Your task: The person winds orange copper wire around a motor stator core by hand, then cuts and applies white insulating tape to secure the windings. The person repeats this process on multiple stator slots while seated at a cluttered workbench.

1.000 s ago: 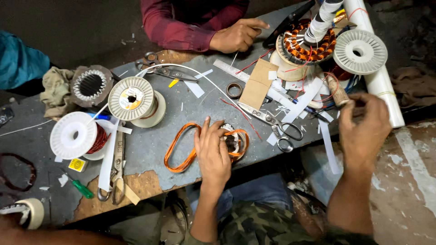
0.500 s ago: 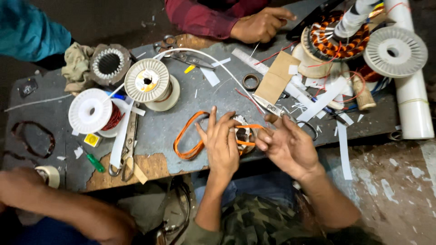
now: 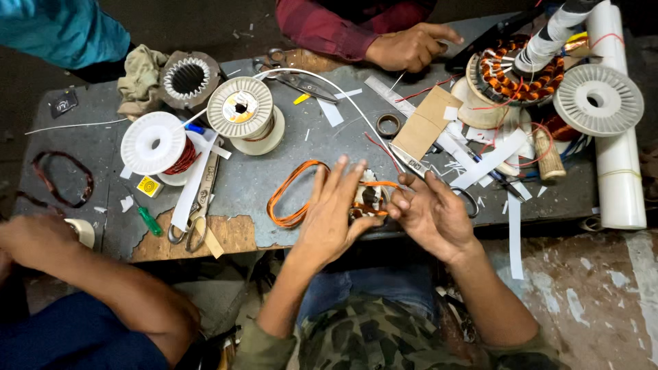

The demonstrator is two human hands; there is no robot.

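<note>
My left hand lies flat over an orange wire coil at the near edge of the grey table, fingers spread. A small wound part with copper wire sits between my two hands. My right hand touches this part from the right, fingertips pinching at its wire. Whether either hand truly grips it is hard to tell.
Two white wire spools stand at left, by scissors, a green screwdriver and a stator core. A wound stator, spool and white tube lie right. Other people's arms work nearby.
My right hand came in from the far right edge to the small wound part beside my left hand. Another person's arm entered at lower left. The view shifted slightly.
</note>
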